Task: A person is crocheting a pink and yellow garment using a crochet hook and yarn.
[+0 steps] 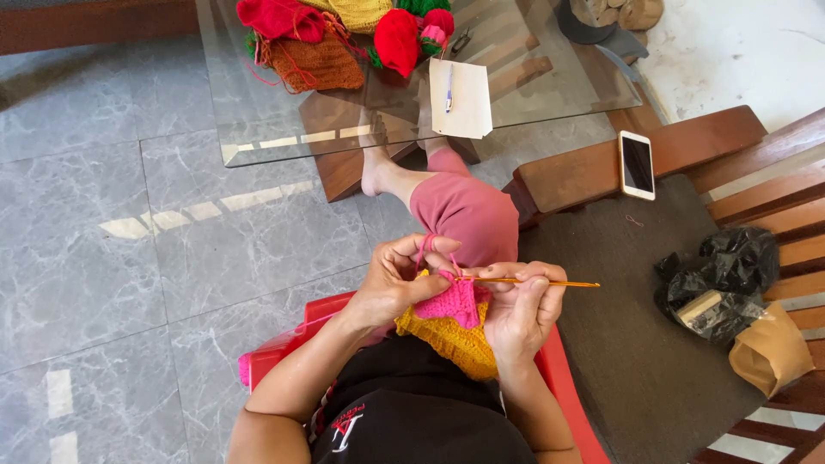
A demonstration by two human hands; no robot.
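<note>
Black bag and tan packet lie right.

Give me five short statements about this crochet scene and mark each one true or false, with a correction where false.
1. The right hand holds an orange crochet hook. True.
2. The crochet piece between the hands is blue and white. False: it is pink on top and yellow below.
3. A phone lies on the wooden armrest, screen dark. True.
4. The pen lies on the floor tiles. False: it rests on a white sheet of paper on the glass table.
5. The left hand has pink yarn looped over its fingers. True.
</note>
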